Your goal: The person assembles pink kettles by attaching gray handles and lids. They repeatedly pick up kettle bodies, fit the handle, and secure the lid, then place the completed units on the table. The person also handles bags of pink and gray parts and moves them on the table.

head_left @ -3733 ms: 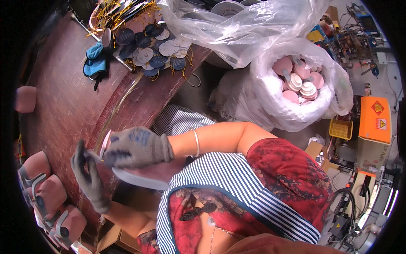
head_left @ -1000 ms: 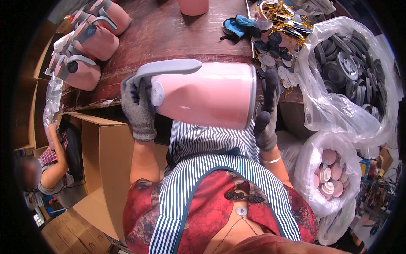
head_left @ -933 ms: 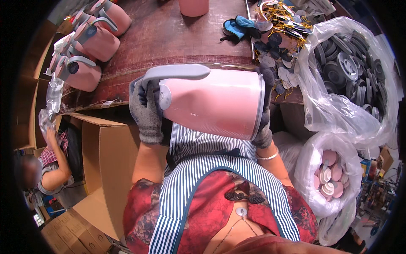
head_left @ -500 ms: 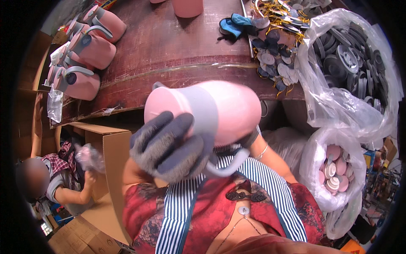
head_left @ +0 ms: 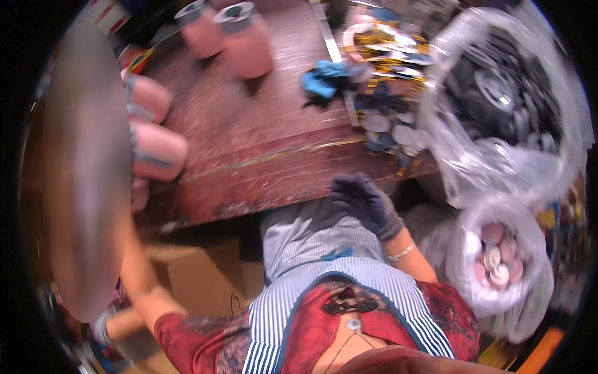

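Right hand [head_left: 366,204] empty, fingers loosely extended near apron [head_left: 324,234]; left hand can't tell (blurred patch covers it). Pink jugs [head_left: 167,149] left on tabletop [head_left: 280,174]; jug previously before apron gone from there.

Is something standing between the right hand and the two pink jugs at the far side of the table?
Nothing visible stands between the right hand and the two pink jugs; the brown tabletop lies between them. A blue item rests to the right of that line.
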A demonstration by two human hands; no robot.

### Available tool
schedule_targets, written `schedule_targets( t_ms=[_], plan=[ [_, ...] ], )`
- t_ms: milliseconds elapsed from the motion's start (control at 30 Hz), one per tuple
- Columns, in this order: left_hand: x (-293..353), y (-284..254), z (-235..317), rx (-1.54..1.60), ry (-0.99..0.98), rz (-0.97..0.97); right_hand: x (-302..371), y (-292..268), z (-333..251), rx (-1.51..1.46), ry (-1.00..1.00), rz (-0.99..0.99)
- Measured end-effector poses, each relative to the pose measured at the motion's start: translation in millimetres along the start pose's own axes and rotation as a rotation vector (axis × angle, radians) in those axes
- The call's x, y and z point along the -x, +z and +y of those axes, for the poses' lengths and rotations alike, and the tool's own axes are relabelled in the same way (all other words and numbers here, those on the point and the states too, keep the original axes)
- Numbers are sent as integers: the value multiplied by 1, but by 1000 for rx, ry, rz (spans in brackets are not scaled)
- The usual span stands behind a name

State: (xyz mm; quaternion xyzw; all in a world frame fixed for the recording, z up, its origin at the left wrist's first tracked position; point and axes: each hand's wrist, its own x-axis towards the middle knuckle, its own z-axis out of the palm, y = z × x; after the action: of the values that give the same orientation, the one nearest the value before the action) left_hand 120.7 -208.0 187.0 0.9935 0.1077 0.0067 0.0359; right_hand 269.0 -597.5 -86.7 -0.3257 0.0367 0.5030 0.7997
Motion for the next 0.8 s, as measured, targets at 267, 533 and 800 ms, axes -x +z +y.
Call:
schedule_targets(
  t_ms=[267, 533, 800],
  plan=[
    [-74, 39, -82, -664, -177, -263, 41, 16, -82, 395, -360, 21],
    [-319, 88, -64, 430, 198, 406, 25, -55, -311, 2369, -1266, 1718],
    [-251, 232, 18, 920, -185, 1351, 16, -135, -403, 2456, -89, 1772]
  ],
)
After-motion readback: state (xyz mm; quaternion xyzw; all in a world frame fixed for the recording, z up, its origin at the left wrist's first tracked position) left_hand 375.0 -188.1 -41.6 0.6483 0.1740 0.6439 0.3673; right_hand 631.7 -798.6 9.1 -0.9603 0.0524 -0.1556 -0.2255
